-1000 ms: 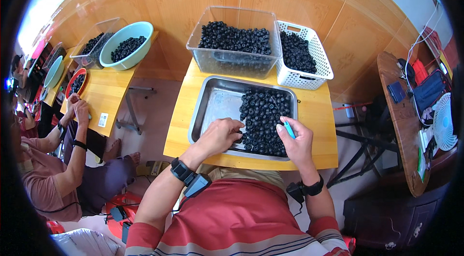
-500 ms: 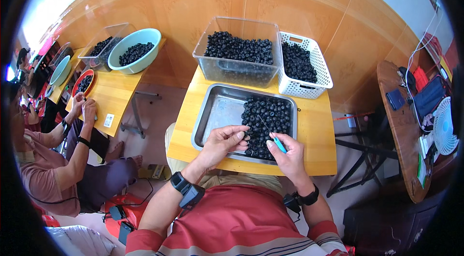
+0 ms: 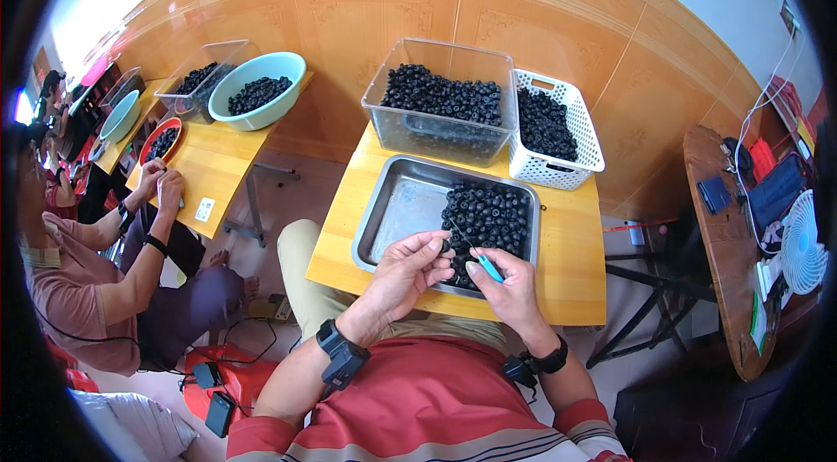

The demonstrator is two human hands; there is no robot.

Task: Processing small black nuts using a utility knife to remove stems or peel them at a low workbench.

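My left hand point(image 3: 408, 268) is closed in a pinch on a small dark round berry point(image 3: 445, 246), like a blueberry, above the steel tray's near edge. In my closed right hand point(image 3: 510, 286) is a thin metal pick with a turquoise handle point(image 3: 490, 268), its shaft pointing up and left beside the left fingertips. Beneath both hands lies the shallow rectangular steel tray point(image 3: 381, 200), its right half covered with a heap of similar dark berries point(image 3: 493, 214). The fingers partly hide the berry and the heap's near part.
Behind the tray stand a clear plastic bin point(image 3: 436, 135) and a white perforated basket point(image 3: 586, 148), both holding dark berries. At left, a co-worker's hands point(image 3: 159, 183) work near a red-rimmed dish on another table. A brown table point(image 3: 711, 161) with a fan stands at right.
The view has shifted slightly, so the table sits a little lower and further right. My hands have come closer together, and a dark berry now shows plainly in the left fingertips, beside the pick.
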